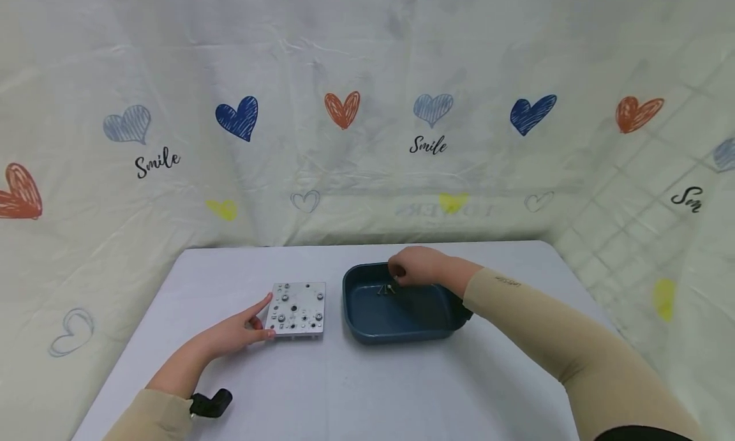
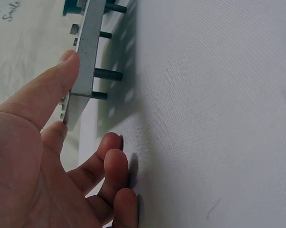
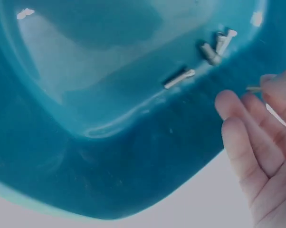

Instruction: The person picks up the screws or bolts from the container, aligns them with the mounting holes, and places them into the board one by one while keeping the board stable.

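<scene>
A silvery metal plate (image 1: 295,309) with several holes and bolts stands on the white table, propped up by bolt ends below it. My left hand (image 1: 235,331) holds its left side, the thumb on the near edge and the index finger on the left edge. In the left wrist view the other fingers of the left hand (image 2: 43,152) curl beside the plate (image 2: 89,52), close to the cloth. Over the far side of a dark blue tray (image 1: 396,337), my right hand (image 1: 419,266) pinches a small screw (image 3: 253,89), mostly hidden by the fingers.
Several loose screws (image 3: 180,78) lie on the tray's floor, close to its far wall. The white tabletop (image 1: 367,390) runs toward me in front of plate and tray. Behind the table hangs a pale curtain (image 1: 379,58) printed with hearts.
</scene>
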{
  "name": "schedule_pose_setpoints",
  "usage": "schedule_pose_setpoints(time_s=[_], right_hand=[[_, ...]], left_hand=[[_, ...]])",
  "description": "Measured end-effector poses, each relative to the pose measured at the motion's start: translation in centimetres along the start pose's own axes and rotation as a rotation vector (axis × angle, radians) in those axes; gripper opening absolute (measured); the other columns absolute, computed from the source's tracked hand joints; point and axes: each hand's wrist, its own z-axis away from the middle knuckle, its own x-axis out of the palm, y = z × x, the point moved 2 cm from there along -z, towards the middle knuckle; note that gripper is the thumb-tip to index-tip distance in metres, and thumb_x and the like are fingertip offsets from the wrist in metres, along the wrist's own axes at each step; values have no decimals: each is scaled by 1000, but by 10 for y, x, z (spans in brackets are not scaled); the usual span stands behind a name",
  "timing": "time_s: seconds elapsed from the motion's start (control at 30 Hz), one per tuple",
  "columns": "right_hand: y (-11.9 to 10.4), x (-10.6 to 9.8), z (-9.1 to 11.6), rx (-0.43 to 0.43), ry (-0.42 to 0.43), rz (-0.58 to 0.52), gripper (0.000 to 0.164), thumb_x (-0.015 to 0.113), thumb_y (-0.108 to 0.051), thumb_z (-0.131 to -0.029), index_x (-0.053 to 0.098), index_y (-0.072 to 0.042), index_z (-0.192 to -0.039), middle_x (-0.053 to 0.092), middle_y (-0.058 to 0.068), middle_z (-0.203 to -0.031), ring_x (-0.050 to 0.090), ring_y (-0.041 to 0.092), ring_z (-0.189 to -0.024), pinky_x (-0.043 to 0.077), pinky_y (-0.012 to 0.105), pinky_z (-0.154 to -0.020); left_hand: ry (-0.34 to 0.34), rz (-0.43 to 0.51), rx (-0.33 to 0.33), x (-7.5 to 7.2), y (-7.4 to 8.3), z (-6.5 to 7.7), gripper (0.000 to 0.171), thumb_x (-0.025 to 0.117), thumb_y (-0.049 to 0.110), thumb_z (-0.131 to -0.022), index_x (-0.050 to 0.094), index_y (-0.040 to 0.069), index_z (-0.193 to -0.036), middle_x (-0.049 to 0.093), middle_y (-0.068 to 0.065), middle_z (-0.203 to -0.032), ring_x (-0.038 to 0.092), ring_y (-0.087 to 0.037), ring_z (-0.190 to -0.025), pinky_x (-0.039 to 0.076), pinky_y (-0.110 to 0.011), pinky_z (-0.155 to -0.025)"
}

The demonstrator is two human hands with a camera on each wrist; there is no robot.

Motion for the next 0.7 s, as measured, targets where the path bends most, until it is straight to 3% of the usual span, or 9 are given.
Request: schedule_pose_setpoints(time_s=[0.27, 0.5, 0.7], right_hand=[[-4, -7, 7, -16, 40, -139, 12, 65, -21, -95, 69, -15, -106, 62, -12, -90, 57, 7, -81, 49, 30, -75], [-10, -14, 8, -20, 75, -281, 13, 64, -21, -97, 69, -16, -107, 67, -10, -97, 63, 6, -88, 51, 31, -77], [-23, -22, -1, -23, 89, -343, 13, 65, -24, -96, 70, -17, -106, 68, -11, -96, 63, 6, -89, 51, 31, -79]], left_hand=[[29, 9, -2, 2, -2, -2, 102, 75, 60, -79, 20, 30, -159, 52, -7, -100, 50, -19, -80, 38, -29, -68], [71, 27, -60, 5, -6, -7, 104, 80, 57, -75, 25, 30, -158, 53, -4, -100, 50, -19, -80, 38, -32, -70], [35, -5, -47, 4, 1, -2, 102, 76, 56, -80, 19, 26, -160, 52, -6, -102, 49, -19, -81, 38, -31, -69]])
